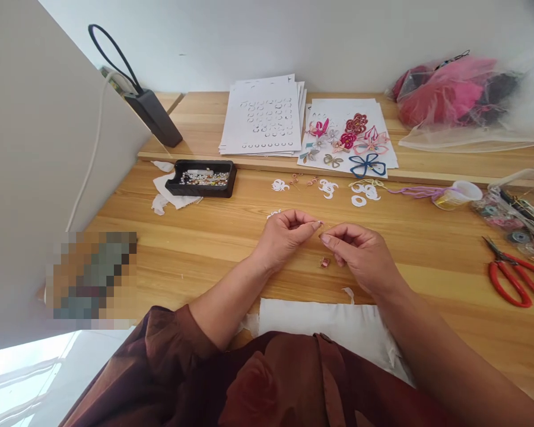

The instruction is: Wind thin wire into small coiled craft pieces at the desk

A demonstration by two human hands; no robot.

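Observation:
My left hand is closed in a pinch, thumb against the fingers, at the middle of the table. Close beside it my right hand pinches too, its fingertips almost meeting the left ones. Between the two lies something very thin and small, with a pinkish speck at the left fingertips; its kind cannot be made out. Just below the right fingertips rests a small pinkish, copper-coloured piece, perhaps a spool. Beyond the hands are white crescent cutouts, a white ring and small coppery pieces.
A black tray of beads stands back left. Paper sheets and fabric-like flowers occupy the raised shelf. At right are red-handled scissors, a plastic cup with purple thread, and bagged supplies. White cloth lies in front.

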